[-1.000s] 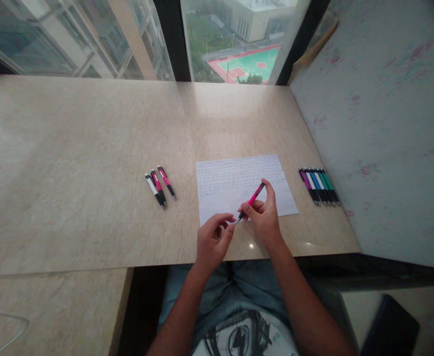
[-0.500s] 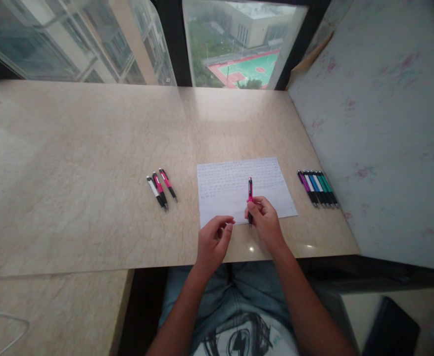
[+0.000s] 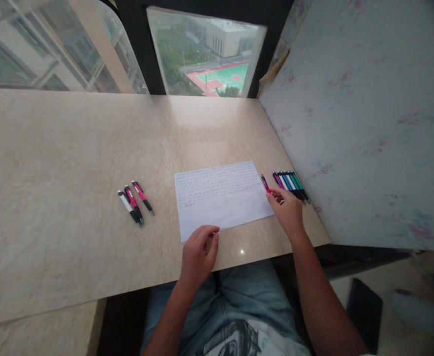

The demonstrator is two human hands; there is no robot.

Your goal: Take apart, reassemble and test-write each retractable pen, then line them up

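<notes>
My right hand (image 3: 286, 209) pinches a pink-and-black pen (image 3: 265, 182) low over the table, just left of a row of several pens (image 3: 290, 184) that lie by the wall. My left hand (image 3: 198, 254) rests near the table's front edge with its fingers loosely curled and nothing in them, just below the lower left corner of a handwritten sheet of paper (image 3: 220, 196). Three more pens (image 3: 135, 198), one white and two pink, lie side by side left of the sheet.
The beige marble table (image 3: 72, 163) runs from the window (image 3: 202, 54) at the back to my lap. A pale patterned wall (image 3: 358, 123) closes the right side, right behind the pen row. A dark object (image 3: 363, 309) lies on the floor at lower right.
My right hand carried the pink pen from over the sheet's lower middle to the right, down beside the pen row. My left hand let go of its tip and stayed near the front edge. The view shifted right.
</notes>
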